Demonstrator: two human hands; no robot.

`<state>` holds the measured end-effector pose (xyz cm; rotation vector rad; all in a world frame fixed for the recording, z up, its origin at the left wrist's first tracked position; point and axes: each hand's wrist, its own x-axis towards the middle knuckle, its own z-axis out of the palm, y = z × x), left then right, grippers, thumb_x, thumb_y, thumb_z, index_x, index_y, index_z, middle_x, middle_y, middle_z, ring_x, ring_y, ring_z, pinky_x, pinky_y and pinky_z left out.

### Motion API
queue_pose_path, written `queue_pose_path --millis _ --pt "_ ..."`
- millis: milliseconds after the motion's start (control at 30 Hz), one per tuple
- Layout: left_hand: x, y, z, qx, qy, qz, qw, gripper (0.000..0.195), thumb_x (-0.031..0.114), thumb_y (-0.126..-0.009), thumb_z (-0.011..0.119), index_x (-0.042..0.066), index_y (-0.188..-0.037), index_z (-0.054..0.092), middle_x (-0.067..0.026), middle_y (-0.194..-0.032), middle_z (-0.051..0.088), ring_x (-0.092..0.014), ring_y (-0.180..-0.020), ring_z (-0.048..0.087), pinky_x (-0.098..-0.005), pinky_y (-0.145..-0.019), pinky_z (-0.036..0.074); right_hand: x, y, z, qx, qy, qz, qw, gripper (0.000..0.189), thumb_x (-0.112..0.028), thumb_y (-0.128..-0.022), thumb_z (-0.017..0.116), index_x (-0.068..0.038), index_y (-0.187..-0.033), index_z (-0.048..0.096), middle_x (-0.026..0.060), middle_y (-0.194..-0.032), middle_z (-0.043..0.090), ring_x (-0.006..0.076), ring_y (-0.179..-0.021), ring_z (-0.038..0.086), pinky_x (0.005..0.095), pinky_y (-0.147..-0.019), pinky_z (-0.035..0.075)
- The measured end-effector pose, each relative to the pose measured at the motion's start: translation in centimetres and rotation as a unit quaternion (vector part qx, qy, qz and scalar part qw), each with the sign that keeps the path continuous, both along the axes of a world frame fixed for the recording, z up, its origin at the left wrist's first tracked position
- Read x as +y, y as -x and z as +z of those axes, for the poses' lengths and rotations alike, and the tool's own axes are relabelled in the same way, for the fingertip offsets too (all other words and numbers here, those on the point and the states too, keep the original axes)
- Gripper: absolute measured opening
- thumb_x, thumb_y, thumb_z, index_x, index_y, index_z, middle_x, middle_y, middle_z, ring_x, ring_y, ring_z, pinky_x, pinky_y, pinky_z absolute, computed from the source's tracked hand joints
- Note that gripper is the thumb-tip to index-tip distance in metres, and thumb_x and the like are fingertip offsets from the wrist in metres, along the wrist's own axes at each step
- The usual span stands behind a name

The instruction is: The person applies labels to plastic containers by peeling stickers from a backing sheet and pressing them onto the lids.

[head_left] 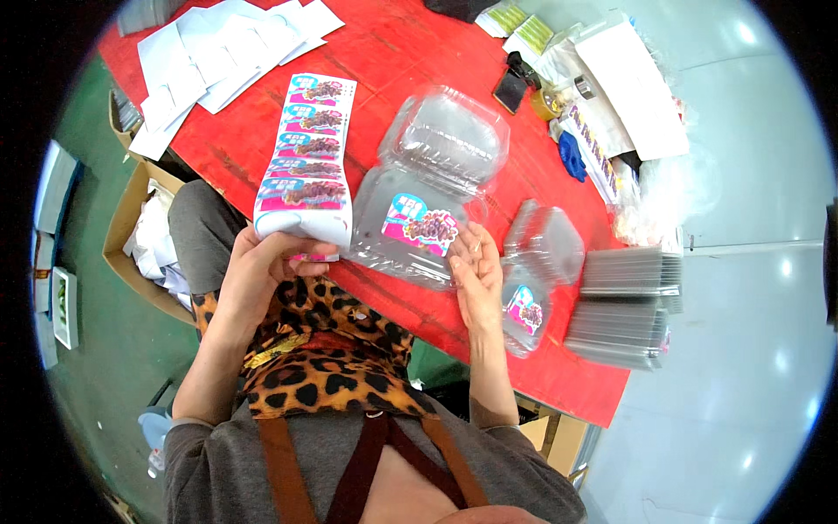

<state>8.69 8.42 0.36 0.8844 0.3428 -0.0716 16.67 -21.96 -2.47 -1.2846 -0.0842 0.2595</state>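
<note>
My left hand [272, 262] grips the near end of a strip of printed stickers [311, 147] showing dark grapes on pink and blue; the strip curls over its fingers and lies away from me across the red table. Just right of it, a clear plastic clamshell container [386, 245] lies unfolded, one half nearer me and the other half beyond. A grape sticker [422, 224] sits on the nearer half. My right hand [478, 278] holds that half by its right edge, thumb on top. Farther right, smaller-looking clear clamshells [546, 242] lie opened, with a grape sticker [525, 310] on the near part.
Stacks of clear containers [619, 327] stand at the right of the red table [419, 52]. White sheets [216, 52] lie at the back left. A phone [510, 90], a tape roll [545, 103] and a blue item [571, 157] are at the back right. A cardboard box [131, 249] stands left on the floor.
</note>
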Motion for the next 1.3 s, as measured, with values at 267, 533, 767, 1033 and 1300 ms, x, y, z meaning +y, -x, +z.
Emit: queue_pose_path --millis 267,533,767,1033,1300 --pt "0.4 -0.2 -1.1 0.024 -0.036 -0.046 0.998 0.035 0.022 -0.098 0.062 -0.005 -0.119 0.059 -0.012 -0.101 0.071 -0.021 -0.095 0.07 -0.0347 -0.081 0.059 -5.7 3.4 5.5 -0.054 -0.032 -0.27 0.961 0.062 -0.005 -0.092 0.06 -0.003 -0.149 0.035 0.0101 -0.129 0.059 0.0158 -0.098 0.064 0.0331 -0.077 0.06" --pt "-1.0 -0.4 -2.5 0.031 -0.06 -0.056 0.996 0.025 0.015 -0.096 0.065 -0.004 -0.112 0.063 -0.0072 -0.099 0.071 -0.013 -0.084 0.068 -0.0273 -0.071 0.056 -21.7 7.8 2.7 0.091 0.013 -0.351 0.932 0.05 -0.021 -0.097 0.062 -0.007 -0.142 0.049 0.0026 -0.111 0.069 0.0102 -0.071 0.064 0.0259 -0.056 0.053" --pt "-1.5 0.7 -1.6 -0.04 -0.192 -0.09 0.976 0.025 0.012 -0.095 0.066 -0.005 -0.114 0.063 -0.0048 -0.1 0.07 -0.009 -0.085 0.064 -0.0264 -0.075 0.052 -18.8 4.9 1.2 -0.128 0.556 -0.399 0.718 0.031 -0.013 -0.092 0.068 0.0 -0.12 0.066 0.0099 -0.108 0.069 0.0206 -0.097 0.064 0.0319 -0.085 0.052" --pt "-2.4 2.0 1.2 -0.11 -0.256 -0.166 0.946 0.026 0.007 -0.096 0.062 -0.003 -0.12 0.061 -0.0036 -0.106 0.067 -0.008 -0.095 0.059 -0.0284 -0.084 0.05 3.4 3.3 7.4 -0.424 0.431 -0.025 0.796 0.031 -0.004 -0.077 0.077 -0.002 -0.107 0.072 0.0117 -0.115 0.067 0.0284 -0.108 0.063 0.0399 -0.095 0.05" --pt "-2.1 2.8 2.1 -0.156 -0.389 -0.198 0.886 0.017 0.005 -0.097 0.059 -0.002 -0.111 0.062 -0.0132 -0.09 0.068 -0.017 -0.081 0.063 -0.0316 -0.076 0.05 9.2 3.1 6.9 -0.45 0.388 0.164 0.788 0.03 -0.009 -0.074 0.08 -0.006 -0.103 0.074 0.0075 -0.096 0.072 0.0264 -0.093 0.068 0.0364 -0.082 0.053"
